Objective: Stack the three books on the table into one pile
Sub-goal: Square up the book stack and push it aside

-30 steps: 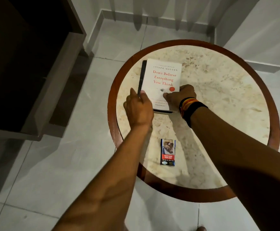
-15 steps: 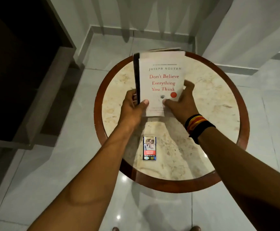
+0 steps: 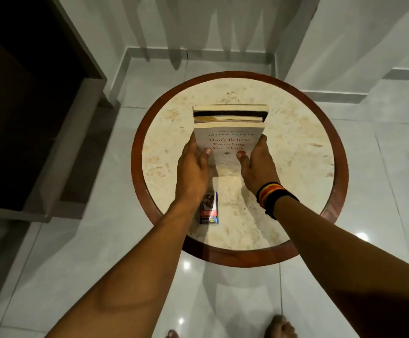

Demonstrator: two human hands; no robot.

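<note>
Three books are pressed together as one pile (image 3: 229, 123), standing on end, tilted up off the round marble table (image 3: 296, 167). The white book with red title (image 3: 230, 140) faces me; behind it show the page edges of a thin book and a dark-covered one (image 3: 230, 110). My left hand (image 3: 193, 172) grips the pile's left side, thumb on the white cover. My right hand (image 3: 257, 167), with striped bands on the wrist, grips the right side the same way. The pile's bottom edge is hidden behind my hands.
A small printed box (image 3: 209, 208) lies on the table near its front edge, partly under my left wrist. The table has a dark wooden rim (image 3: 137, 132). Dark furniture (image 3: 40, 118) stands to the left. Tiled floor and my feet (image 3: 280, 326) are below.
The pile lay flat on the table a second ago. Both hands have lifted it and tipped it up on end, so the top page edges now show.
</note>
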